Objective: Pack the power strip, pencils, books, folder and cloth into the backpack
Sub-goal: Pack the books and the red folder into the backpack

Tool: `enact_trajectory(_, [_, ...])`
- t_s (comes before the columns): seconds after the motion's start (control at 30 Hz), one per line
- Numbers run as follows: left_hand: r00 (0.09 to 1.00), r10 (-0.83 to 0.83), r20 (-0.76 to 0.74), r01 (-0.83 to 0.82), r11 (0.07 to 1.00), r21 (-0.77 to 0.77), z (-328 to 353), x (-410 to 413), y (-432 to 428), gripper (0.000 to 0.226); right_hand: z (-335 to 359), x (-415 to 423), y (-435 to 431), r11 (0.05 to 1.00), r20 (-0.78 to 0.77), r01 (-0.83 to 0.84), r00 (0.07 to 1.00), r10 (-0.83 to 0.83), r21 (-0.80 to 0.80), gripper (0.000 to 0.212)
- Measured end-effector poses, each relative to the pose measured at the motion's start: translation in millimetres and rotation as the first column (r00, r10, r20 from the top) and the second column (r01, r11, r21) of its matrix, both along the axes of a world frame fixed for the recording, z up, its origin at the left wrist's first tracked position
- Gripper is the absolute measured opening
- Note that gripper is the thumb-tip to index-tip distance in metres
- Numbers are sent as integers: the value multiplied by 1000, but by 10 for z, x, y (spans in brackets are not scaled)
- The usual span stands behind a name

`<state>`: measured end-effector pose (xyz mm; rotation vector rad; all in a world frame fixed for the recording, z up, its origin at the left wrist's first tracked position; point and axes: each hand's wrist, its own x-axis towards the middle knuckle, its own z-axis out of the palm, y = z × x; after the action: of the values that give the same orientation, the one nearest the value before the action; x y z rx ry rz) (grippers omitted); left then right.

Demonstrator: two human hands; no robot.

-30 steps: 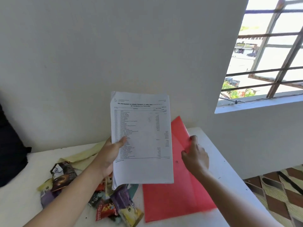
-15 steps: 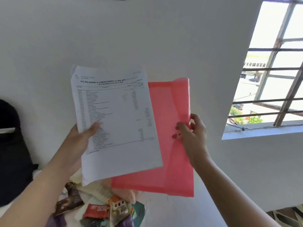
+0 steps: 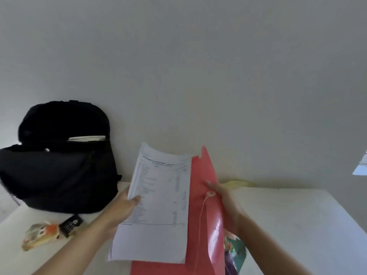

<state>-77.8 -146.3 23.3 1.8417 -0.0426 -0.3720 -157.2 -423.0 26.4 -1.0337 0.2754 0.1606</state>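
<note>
Pinching printed sheets (image 3: 158, 205) in my left hand (image 3: 121, 207), right hand (image 3: 224, 199) gripping the red folder (image 3: 202, 175) above the table's (image 3: 297, 215) front edge, so I reckon folder and the yellow cloth (image 3: 236, 183) at the back edge aren't in the backpack (image 3: 59, 165) at the back-left corner yet.

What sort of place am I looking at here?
Probably a plain room at home or a small office: a white table against a bare wall, a black backpack on it, printed papers and a red folder.
</note>
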Motion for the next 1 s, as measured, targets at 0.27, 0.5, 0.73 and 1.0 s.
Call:
enact_trajectory(0.27, [957, -58, -283, -1, 978, -206, -364, 89, -26, 30, -129, 78, 213, 928, -103, -101, 992, 69, -358, 70])
enact_trajectory(0.5, [922, -124, -367, -10, 940, -341, -328, 84, -417, 23, 0, 83, -95, 619, -12, -3, 1000, -10, -785, 40])
enact_trajectory(0.73, [874, -252, -415, 43, 892, -451, -366, -29, -709, 26, -300, 47, -107, 351, -110, -77, 991, -75, -933, 109])
enact_trajectory(1.0, [921, -241, -307, 103, 909, -404, -310, 111, -625, 33, -279, 84, -221, 461, -4, 77, 985, -171, -884, 42])
